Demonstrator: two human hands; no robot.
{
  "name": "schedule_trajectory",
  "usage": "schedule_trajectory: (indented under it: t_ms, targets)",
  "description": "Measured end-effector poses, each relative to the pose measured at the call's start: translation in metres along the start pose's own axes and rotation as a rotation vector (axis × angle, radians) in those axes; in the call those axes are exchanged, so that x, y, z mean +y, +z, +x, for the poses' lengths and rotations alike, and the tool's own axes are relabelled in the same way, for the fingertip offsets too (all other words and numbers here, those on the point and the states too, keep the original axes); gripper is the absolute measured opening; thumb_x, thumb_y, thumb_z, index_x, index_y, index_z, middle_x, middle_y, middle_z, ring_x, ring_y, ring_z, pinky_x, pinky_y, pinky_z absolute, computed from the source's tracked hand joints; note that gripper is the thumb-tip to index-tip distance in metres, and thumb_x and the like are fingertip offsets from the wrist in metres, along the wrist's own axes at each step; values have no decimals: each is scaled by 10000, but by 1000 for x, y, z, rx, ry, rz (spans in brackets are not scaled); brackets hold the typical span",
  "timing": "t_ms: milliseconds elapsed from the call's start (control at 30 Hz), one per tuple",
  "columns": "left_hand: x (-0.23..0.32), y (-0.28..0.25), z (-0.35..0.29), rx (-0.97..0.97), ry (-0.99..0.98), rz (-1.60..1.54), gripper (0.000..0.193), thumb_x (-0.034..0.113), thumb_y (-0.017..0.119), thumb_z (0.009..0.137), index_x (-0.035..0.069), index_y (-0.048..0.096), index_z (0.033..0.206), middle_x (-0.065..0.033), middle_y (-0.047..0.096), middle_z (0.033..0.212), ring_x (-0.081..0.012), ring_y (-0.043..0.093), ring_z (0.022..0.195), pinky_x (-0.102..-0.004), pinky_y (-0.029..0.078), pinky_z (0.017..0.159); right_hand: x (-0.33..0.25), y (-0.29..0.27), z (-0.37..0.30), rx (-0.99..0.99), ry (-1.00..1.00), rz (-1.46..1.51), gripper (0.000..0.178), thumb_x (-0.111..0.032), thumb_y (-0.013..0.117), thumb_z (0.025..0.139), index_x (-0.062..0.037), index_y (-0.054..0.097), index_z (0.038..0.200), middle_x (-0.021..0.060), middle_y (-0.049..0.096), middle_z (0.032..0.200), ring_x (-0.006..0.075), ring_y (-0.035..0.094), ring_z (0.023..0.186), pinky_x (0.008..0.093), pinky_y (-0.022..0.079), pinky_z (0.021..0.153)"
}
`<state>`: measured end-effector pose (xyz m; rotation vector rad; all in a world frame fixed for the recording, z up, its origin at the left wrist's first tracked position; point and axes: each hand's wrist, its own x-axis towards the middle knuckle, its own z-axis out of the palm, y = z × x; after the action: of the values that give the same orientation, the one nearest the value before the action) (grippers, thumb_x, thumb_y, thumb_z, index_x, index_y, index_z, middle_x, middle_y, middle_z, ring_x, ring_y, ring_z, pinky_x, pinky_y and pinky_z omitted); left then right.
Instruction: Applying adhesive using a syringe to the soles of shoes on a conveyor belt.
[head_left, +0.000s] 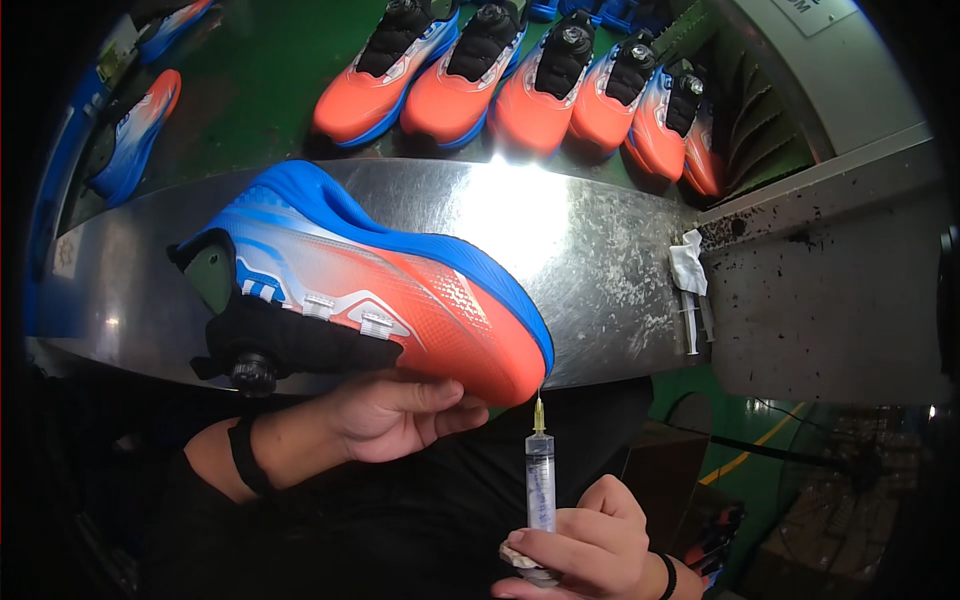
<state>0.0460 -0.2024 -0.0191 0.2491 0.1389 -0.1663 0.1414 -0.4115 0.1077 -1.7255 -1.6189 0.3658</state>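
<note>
A running shoe [400, 270], coral at the toe, white toward the heel and with a blue sole, lies tipped on its side above the metal bench. My left hand [400, 412] supports it from beneath near the toe, its fingers curled against the upper. A black dial [252, 373] sits on the black tongue side, facing me. In my right hand [588, 545] is a clear syringe [540, 480], held upright by its lower end with a whitish wad there. Its yellow-hubbed needle meets the toe edge where sole and upper join.
Several matching shoes [540, 100] stand in a row on the green surface beyond the metal bench [620, 270]. Another shoe [135, 140] rests at the far left. White syringe-like pieces with a crumpled wipe [688, 265] lie at the bench's right end, beside a grey metal panel [830, 290].
</note>
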Motion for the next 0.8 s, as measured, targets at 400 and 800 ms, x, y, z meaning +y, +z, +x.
schedule_trajectory:
  t_ms: [400,800]
  targets:
    - [1,14,5,31,21,-56,367,162,635,914,56,538,1251,-106,631,1184,-219,615,1112,-261,554,858,3,25,7,46,-148,-386,345,-199,799,616,-86,656,909,-21,544,676,136,418,505,297,289,497]
    - [3,26,-4,54,11,59,520,352,629,892,70,504,1310,-140,596,1261,-275,527,1243,-264,532,867,10,50,-8,46,-115,-502,304,-239,781,730,-86,646,956,-15,594,645,150,441,487,316,341,599]
